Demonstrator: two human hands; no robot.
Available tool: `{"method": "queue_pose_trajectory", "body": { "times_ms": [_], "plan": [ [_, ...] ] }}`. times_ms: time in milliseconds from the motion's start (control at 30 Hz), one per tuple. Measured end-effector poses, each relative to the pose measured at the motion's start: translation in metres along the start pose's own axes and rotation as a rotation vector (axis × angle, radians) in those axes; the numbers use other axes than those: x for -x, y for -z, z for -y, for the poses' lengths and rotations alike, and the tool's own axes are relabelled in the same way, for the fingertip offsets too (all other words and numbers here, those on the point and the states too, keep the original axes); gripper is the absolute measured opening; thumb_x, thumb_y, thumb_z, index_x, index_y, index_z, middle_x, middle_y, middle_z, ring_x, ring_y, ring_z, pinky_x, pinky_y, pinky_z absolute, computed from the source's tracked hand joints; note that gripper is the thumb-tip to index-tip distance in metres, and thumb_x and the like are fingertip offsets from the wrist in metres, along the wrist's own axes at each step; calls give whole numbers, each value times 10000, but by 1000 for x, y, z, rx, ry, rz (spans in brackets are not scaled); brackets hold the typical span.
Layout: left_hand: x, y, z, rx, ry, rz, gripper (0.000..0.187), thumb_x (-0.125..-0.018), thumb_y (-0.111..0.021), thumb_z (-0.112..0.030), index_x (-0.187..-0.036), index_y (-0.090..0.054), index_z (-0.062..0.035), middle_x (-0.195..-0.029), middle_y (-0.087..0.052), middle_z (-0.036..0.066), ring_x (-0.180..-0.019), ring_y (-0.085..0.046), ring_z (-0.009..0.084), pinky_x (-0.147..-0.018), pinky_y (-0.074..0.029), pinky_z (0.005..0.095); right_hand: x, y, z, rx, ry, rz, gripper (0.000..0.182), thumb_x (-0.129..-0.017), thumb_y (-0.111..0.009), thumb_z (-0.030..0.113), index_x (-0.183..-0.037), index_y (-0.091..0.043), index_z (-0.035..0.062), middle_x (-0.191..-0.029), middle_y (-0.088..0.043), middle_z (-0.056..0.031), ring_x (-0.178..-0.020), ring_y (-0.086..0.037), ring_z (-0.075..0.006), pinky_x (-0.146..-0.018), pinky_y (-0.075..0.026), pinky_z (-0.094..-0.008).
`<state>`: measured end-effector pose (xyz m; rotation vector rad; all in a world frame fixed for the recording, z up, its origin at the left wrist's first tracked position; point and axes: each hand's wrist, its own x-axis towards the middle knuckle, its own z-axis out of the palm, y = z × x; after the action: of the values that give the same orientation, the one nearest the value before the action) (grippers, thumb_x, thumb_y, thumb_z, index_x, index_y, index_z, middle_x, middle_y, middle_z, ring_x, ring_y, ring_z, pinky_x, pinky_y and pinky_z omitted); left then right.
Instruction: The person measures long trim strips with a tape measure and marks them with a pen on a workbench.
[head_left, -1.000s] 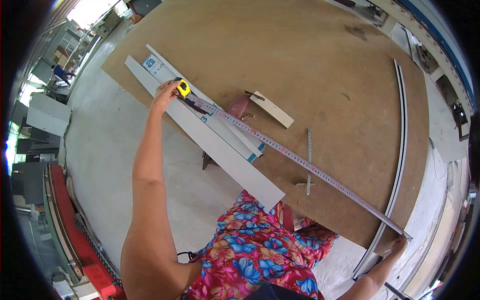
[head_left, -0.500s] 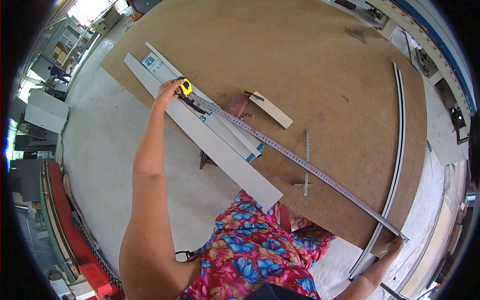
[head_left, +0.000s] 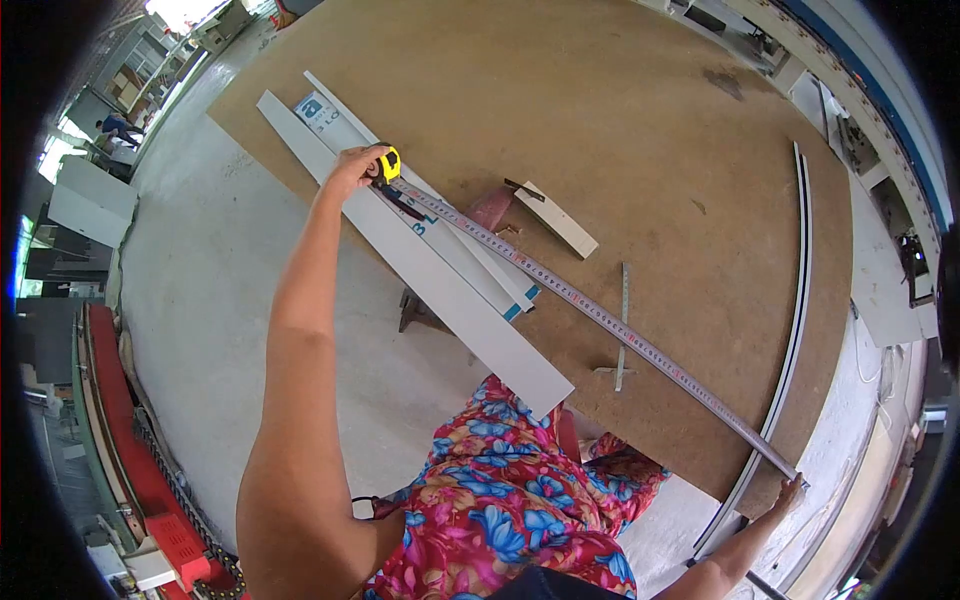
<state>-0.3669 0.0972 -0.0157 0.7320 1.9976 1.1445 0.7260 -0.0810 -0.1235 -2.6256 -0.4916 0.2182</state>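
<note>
Tape case [head_left: 388, 163] shifted slightly toward right hand [head_left: 791, 493], left hand [head_left: 353, 168] gripping it, right holding blade's end.

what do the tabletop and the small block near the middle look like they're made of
The tabletop looks like bare fibreboard or similar: flat brown, matt, faintly stained. The block is probably unpainted wood, judging by its pale, yellowish surface.

The brown bench [head_left: 600, 110] carries long white boards [head_left: 450, 292], which overhang its near edge. A short wooden block [head_left: 560, 222], a try square [head_left: 625, 320] and a long metal strip [head_left: 805, 250] also lie there.
</note>
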Motion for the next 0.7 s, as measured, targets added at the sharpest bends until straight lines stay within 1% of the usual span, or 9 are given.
{"method": "queue_pose_trajectory", "body": {
  "times_ms": [67,133,200,267,400,500,567,667,700],
  "plan": [
    [-3,1,3,-5,-13,23,278,-727,-703,-348,-806,-619,-95,-641,-502,-33,-592,-464,70,-559,-399,242,0,13,5,10,163,-104,348,-870,-506,317,-949,-626,0,-752,-632,-102,-532,-553,-186,-472,-476,-306],
    [0,1,3,-18,-23,3,274,-725,-702,-363,-779,-608,-111,-625,-503,-38,-577,-461,70,-545,-385,235,-1,29,11,-367,630,-68,381,-872,-475,281,-1092,-589,-9,-961,-639,-135,-812,-595,-216,-753,-483,-358],
    [-5,2,6,-22,-21,3,277,-721,-705,-367,-765,-601,-114,-630,-511,-36,-586,-472,72,-561,-404,242,99,71,117,-535,253,52,360,-883,-445,237,-1140,-556,10,-1083,-596,-115,-923,-557,-206,-807,-452,-338],
    [-2,3,5,-15,-28,11,301,-713,-708,-382,-765,-597,-108,-650,-526,-25,-606,-492,85,-596,-426,256,154,70,157,-602,800,-84,343,-888,-417,202,-1184,-511,57,-1162,-541,-90,-858,-550,-169,-712,-456,-255],
    [-6,3,12,0,-62,10,358,-694,-715,-417,-780,-593,-91,-695,-551,-1,-649,-524,115,-641,-458,280,326,60,280,-800,808,-39,409,-923,-382,386,-1070,-550,44,-997,-551,-54,-829,-493,-121,-682,-414,-233],
    [1,3,9,-30,-81,-3,381,-683,-718,-427,-789,-594,-83,-742,-575,16,-678,-539,123,-599,-459,269,427,22,328,-1096,721,548,429,-923,-395,422,-1022,-571,43,-896,-562,-27,-617,-430,-91,-494,-338,-214],
    [-3,4,13,-27,-87,-10,400,-675,-723,-428,-809,-608,-69,-748,-588,23,-681,-553,119,-593,-467,266,524,10,351,-990,1007,733,437,-911,-415,427,-1036,-564,36,-957,-585,-71,-650,-483,-90,-502,-393,-224],
    [-9,4,13,25,-34,77,350,-709,-724,-369,-863,-607,-77,-717,-537,-20,-654,-507,73,-595,-430,236,631,-19,368,-1091,951,1145,145,-884,-537,140,-956,-600,32,-961,-586,-102,-770,-581,-177,-565,-483,-309],
    [-1,4,8,10,-34,70,387,-694,-731,-384,-874,-608,-64,-732,-552,-5,-675,-523,86,-626,-451,260,657,-34,373,-957,1299,1001,128,-849,-570,96,-962,-601,43,-933,-578,-113,-765,-585,-205,-566,-482,-318]
  ]
}}
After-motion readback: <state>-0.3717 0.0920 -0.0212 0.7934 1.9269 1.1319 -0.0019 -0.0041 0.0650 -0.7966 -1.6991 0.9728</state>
